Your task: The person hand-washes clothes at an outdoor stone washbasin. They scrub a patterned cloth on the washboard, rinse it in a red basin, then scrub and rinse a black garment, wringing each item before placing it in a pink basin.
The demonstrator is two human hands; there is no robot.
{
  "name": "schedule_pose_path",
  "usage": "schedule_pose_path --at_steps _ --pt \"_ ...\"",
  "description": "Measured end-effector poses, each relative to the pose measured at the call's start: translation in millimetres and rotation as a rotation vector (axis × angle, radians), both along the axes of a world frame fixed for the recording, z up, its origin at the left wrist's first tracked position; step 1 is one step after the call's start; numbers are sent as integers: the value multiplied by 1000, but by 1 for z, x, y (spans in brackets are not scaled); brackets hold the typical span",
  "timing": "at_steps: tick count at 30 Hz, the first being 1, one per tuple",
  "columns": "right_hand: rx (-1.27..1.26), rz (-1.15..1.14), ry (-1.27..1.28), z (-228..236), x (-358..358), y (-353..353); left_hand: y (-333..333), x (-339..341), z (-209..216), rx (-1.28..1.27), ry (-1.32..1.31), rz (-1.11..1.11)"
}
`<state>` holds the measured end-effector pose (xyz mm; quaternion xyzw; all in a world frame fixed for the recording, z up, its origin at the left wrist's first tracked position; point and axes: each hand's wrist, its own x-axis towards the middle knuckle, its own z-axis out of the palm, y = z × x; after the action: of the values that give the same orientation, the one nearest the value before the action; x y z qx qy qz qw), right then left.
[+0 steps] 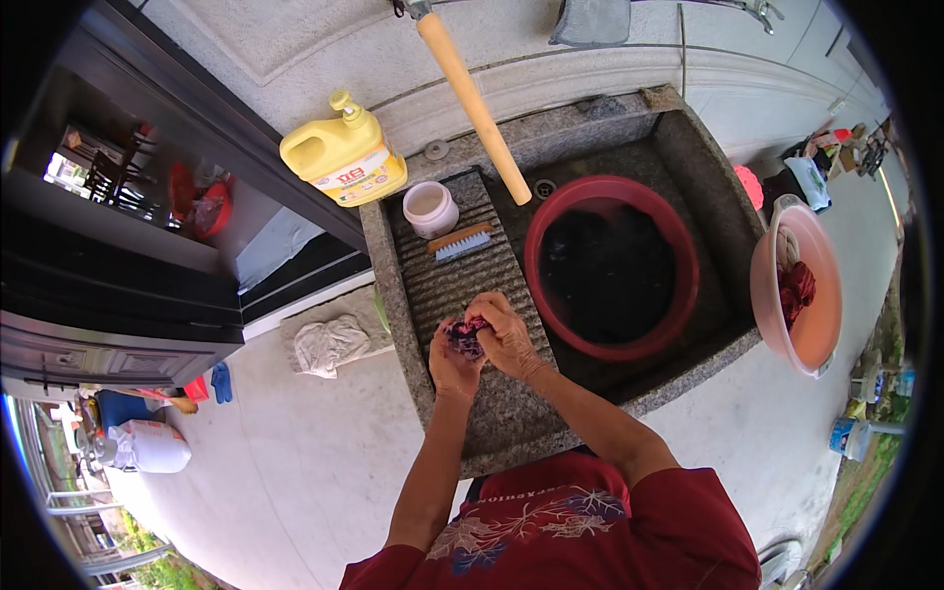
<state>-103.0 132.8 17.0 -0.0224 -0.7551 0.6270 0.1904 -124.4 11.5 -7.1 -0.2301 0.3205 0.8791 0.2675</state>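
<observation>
"What's lying about, starting at the left?"

"A dark panelled door (108,349), then a white container (157,448) on the pale floor (285,472). Next, a crumpled whitish cloth (329,345) lies near the stone sink (713,362)."

"And around the sink itself?"

"A yellow pump bottle (329,155) stands by its upper left corner. A pale pink tub (431,209) and a wooden-backed brush (460,242) take up the far end of the ribbed washboard (442,291). A tan pole (477,113) slants in overhead, its lower end just beside a red basin (687,285) of dark water. Right of the sink is a pink basin (824,295) with dark red fabric (796,292) inside."

"Any writing?"

"Large red characters on the bottle's label, and a line of pale lettering with leaf prints on the red shirt (629,551)."

"How are the hands?"

"Both forearms reach up over the washboard. The left hand (454,364) curls its fingers around the left side of a bunched purple cloth (465,339). The right hand (508,339), knuckles up, grips the other side with bent fingers."

"So the cloth's between them?"

"Yes, above the washboard; whether it touches the ridges, I can't tell."
</observation>
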Motion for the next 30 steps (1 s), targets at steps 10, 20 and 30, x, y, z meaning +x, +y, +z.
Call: schedule_pose_path --at_steps 10,20,30 --pt "583 -160 188 37 11 -72 2 -16 36 621 -32 -165" --pt "675 -21 -355 52 -55 -32 -18 -43 -70 824 -58 -165" --pt "310 -76 -369 -37 -26 113 -18 -71 53 15 212 -269"
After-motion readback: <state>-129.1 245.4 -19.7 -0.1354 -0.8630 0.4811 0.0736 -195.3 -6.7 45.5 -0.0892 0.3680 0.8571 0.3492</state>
